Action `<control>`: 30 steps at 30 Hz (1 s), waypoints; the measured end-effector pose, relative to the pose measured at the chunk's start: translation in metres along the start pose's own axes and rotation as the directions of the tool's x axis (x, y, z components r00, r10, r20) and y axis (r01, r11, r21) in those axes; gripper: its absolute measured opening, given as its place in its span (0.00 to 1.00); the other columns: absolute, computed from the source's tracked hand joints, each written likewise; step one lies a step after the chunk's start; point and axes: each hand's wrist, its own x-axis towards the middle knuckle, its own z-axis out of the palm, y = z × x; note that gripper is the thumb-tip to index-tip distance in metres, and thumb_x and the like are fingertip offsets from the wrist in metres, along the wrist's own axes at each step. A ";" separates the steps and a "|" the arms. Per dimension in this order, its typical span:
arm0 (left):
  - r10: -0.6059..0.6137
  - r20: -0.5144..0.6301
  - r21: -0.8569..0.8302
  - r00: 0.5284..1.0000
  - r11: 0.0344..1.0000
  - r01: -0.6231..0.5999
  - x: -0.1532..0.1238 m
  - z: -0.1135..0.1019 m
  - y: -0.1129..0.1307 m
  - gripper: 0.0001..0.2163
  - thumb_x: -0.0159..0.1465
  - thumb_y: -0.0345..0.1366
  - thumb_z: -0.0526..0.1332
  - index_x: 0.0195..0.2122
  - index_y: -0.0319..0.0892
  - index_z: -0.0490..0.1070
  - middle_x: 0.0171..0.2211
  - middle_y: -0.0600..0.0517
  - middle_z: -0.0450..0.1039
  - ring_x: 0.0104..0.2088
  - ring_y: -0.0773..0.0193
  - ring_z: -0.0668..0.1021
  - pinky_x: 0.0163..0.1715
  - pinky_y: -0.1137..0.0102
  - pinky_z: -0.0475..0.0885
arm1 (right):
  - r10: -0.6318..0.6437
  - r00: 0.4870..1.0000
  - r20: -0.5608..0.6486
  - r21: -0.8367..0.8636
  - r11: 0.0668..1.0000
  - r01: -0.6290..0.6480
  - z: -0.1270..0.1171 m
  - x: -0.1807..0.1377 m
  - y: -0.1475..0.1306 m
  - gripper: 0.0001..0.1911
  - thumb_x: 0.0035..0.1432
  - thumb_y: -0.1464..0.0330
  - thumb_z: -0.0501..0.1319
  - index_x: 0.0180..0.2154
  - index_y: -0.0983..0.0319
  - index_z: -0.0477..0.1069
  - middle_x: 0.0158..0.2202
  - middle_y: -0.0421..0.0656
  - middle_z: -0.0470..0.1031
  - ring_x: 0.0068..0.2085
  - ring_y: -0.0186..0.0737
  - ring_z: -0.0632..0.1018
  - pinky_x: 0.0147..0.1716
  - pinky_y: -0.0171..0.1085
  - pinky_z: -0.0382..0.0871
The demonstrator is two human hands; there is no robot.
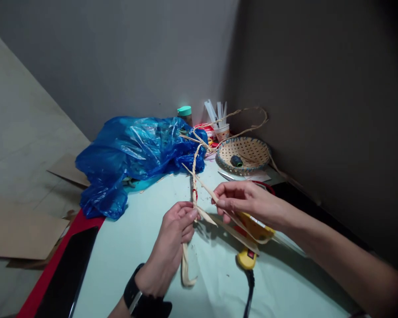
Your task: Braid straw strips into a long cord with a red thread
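My left hand pinches the lower end of a braided cord made of pale dried plant fibre. Loose strands stick out from that grip, one hanging below my fingers and one pointing right. Between thumb and fingers, my right hand holds a separate dried strip, its thin tip reaching up and left across the braid. The rest of the cord runs away from me and loops above the basket. Other strips trail beneath my right hand.
A blue plastic bag fills the back left. Behind the braid stand a green-lidded jar and a paper cup of clear sticks. A woven basket holds a dark spool. Nearby lie scissors and a yellow tape measure.
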 end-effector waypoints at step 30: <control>-0.146 -0.098 0.094 0.984 0.983 0.155 0.004 -0.007 0.000 0.11 0.55 0.34 0.67 0.37 0.37 0.70 0.22 0.59 0.65 0.13 0.83 0.52 0.14 0.78 0.42 | 0.078 0.988 -0.131 -0.887 0.435 -0.152 0.029 -0.021 0.019 0.13 0.60 0.61 0.49 0.28 0.59 0.66 0.22 0.45 0.71 0.23 0.40 0.69 0.21 0.38 0.48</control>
